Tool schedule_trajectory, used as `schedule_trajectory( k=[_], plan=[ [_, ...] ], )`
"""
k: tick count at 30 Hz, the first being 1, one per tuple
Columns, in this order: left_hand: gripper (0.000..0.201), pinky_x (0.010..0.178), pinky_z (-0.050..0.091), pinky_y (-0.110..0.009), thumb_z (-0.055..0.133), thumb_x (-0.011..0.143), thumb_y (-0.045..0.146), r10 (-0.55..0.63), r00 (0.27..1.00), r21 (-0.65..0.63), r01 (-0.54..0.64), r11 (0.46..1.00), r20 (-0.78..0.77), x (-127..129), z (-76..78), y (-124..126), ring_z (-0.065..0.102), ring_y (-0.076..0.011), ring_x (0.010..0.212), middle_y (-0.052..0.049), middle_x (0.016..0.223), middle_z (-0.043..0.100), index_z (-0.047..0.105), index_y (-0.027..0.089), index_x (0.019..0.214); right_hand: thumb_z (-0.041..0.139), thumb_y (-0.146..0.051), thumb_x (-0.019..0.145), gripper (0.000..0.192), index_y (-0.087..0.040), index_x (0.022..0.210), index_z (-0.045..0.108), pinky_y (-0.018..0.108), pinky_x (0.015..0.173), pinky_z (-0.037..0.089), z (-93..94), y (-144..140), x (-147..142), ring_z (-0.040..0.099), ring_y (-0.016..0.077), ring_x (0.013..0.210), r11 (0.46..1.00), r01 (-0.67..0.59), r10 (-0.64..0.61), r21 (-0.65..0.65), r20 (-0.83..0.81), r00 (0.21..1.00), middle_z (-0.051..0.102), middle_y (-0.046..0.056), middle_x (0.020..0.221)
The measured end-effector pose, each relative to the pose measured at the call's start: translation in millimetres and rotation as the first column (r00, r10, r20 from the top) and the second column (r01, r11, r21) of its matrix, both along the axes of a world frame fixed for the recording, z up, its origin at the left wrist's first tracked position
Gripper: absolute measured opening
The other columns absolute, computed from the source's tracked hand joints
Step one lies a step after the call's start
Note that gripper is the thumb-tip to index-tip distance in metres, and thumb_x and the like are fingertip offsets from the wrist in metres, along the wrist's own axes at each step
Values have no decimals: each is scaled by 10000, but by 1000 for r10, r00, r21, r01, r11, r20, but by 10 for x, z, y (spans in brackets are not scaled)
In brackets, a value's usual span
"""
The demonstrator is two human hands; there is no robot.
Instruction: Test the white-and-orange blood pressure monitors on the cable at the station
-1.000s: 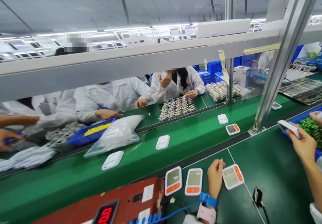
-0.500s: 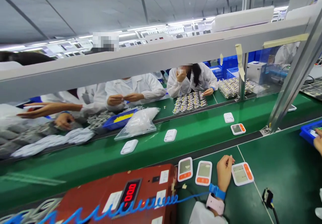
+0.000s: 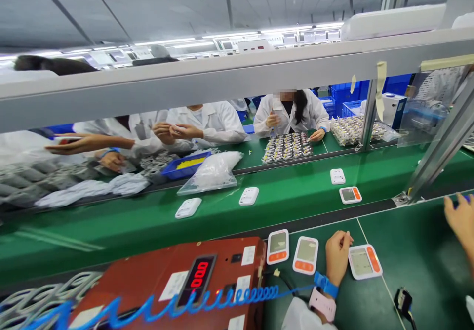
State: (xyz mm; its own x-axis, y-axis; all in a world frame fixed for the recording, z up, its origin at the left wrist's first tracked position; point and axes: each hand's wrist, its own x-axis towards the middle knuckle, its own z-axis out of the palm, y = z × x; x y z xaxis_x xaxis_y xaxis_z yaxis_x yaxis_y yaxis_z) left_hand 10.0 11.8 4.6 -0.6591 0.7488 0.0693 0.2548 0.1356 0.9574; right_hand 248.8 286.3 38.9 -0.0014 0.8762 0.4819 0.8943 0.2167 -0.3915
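Left hand (image 3: 336, 256), grip loosely curled on nothing, rests among three monitors (image 3: 305, 255); right hand (image 3: 461, 219) unclear.

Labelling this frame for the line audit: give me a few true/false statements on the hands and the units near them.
1. The left hand rests on the green mat between two white-and-orange display units. True: one unit lies to its left, another to its right.
2. The left wrist wears a red strap. False: the wrist strap is blue, with a blue coiled cord running from it.
3. The red box shows a lit red digital readout. True.
4. The right hand grips one of the display units. False: it sits at the right edge, apart from them.
5. The conveyor belt is bare. False: white units lie on it.
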Motion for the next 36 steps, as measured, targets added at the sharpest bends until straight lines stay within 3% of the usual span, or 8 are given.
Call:
schedule_trajectory(
  k=[2,6,11,16,20,24,31,36],
  plan=[
    [420,600,411,-248,429,905,404,-1,1000,3,1,1000,3,-1,-11,4,595,-154,635,-32,644,621,622,169,616,405,-535,851,641,-47,1228,580,508,951,384,18,-267,-404,496,360,1138,963,-258,265,76,-102,959,508,255,1222],
    [408,591,405,-244,430,906,392,10,1000,17,-10,1000,3,2,-12,3,589,-149,629,-30,652,624,628,171,626,583,-545,757,897,-39,1442,298,436,754,514,-3,-665,-898,584,206,694,960,-278,249,-23,-380,891,333,259,1304],
    [404,604,407,-249,436,904,389,-3,1000,11,3,1000,23,1,3,1,590,-155,634,-33,648,620,621,166,621,581,-472,790,692,-100,1348,410,375,699,525,-152,-890,-1014,556,254,916,970,-220,242,107,-564,790,404,193,1203],
    [407,590,400,-247,435,903,386,8,1000,16,-8,1000,1,-12,-32,11,587,-155,615,-31,634,615,621,165,616,487,-431,870,443,-169,1226,524,448,948,419,-255,-1032,-1609,513,278,1044,634,-760,666,-145,-397,632,515,127,1120],
    [401,598,404,-253,431,906,376,-8,1000,2,8,1000,21,-17,-41,5,597,-164,628,-37,643,619,624,161,628,629,-375,745,419,-100,1060,598,556,994,319,-324,-1023,-2194,450,386,1105,673,-699,582,-240,-412,701,502,182,1049],
    [387,613,398,-259,433,906,346,-3,1000,1,3,1000,29,-7,-6,-7,596,-169,645,-39,646,622,624,161,626,662,-294,674,408,-112,1026,562,502,1032,312,-390,-1102,-2463,421,364,1173,607,-759,592,-234,-504,629,500,186,1105],
    [376,610,388,-256,441,904,319,14,999,9,-15,1000,36,7,14,-11,593,-164,639,-34,637,621,628,160,620,616,-377,676,587,-184,1204,447,420,699,548,-326,-1321,-2476,609,225,705,355,-906,536,-230,-744,399,599,47,887],
    [380,618,391,-259,434,909,315,10,1000,17,-11,1000,24,3,28,-13,596,-164,643,-36,642,624,637,159,629,627,-453,718,595,-256,1236,411,411,694,591,-119,-1441,-2325,614,254,930,370,-909,361,-191,-872,330,524,72,1167]
  ],
)
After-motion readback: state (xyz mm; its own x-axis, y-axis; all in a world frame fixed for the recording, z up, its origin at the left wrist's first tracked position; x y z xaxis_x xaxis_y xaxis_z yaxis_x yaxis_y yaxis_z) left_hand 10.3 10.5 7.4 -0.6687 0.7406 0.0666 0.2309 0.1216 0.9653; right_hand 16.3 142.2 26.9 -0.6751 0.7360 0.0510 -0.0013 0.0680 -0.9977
